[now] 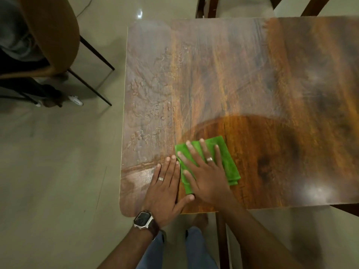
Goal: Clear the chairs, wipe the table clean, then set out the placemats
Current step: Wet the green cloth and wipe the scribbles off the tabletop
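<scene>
Folded green microfibre cloth (223, 162) lies flat on the glossy brown wooden table (252, 84), near its front-left corner. Right hand (206, 171) presses on it, fingers straight and spread. Left hand (165, 191), wearing a wristwatch (143, 219), rests flat just beside it on the tabletop, fingers straight and together.

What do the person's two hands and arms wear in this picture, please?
Both forearms are bare, with no sleeves in view. The left hand has a silver ring on one finger, and its wrist carries a wristwatch with a dark angular face, metal case and dark strap. The right hand also wears a silver ring.
</scene>
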